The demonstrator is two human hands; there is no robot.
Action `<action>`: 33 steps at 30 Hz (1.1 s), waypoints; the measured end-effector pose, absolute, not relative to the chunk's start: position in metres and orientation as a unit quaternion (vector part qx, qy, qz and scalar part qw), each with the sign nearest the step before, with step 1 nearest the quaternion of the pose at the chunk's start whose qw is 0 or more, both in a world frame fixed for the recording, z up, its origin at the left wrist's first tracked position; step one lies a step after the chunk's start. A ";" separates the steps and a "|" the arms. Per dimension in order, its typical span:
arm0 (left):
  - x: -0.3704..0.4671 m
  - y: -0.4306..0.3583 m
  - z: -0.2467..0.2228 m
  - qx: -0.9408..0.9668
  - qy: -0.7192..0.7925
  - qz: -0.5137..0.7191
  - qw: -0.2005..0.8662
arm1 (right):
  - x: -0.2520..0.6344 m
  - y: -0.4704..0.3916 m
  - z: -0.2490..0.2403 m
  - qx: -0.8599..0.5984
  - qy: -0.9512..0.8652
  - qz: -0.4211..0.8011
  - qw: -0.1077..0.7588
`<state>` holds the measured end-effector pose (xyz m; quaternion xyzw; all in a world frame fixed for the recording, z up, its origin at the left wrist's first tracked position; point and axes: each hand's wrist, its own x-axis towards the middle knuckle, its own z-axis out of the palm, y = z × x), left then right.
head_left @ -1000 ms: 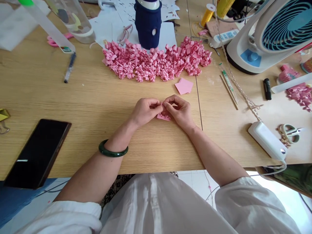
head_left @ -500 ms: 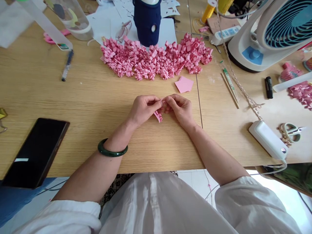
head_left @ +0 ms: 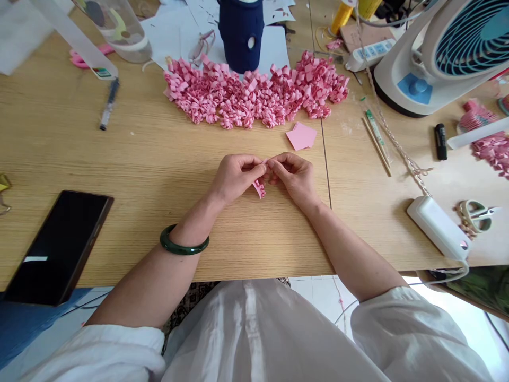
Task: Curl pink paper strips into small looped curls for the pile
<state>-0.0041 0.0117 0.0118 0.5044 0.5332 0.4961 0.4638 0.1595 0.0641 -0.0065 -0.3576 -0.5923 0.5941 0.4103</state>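
Lying at the far left is a black smartphone (head_left: 59, 246), its nearest corner over the table edge. Further right, the left hand (head_left: 238, 178) has its thumb and index finger pressed together on a small pink paper piece (head_left: 259, 189) with curled fringe. This piece hangs below the fingertips, between the two hands, its lower end sloping toward the person. The right hand (head_left: 292, 175) meets the left at the fingertips; its thumb and index finger are also pinched on the upper part of the paper. Just beyond the right hand lie pink pentagon sheets (head_left: 301, 136). The upper part of the paper is mostly covered by fingers, so its full shape I cannot tell, and the curls are too small to count. At far right, the desk fan (head_left: 417, 63) is cut off by the border.
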 end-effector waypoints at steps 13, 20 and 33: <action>-0.001 0.012 0.004 0.467 0.529 0.525 0.476 | 0.161 0.065 -0.004 -0.370 -0.598 0.578 0.414; -0.001 0.013 0.005 0.477 0.550 0.518 0.449 | 0.161 0.065 -0.004 -0.368 -0.597 0.586 0.405; -0.001 0.013 0.007 0.482 0.545 0.524 0.443 | 0.159 0.063 -0.002 -0.377 -0.604 0.573 0.405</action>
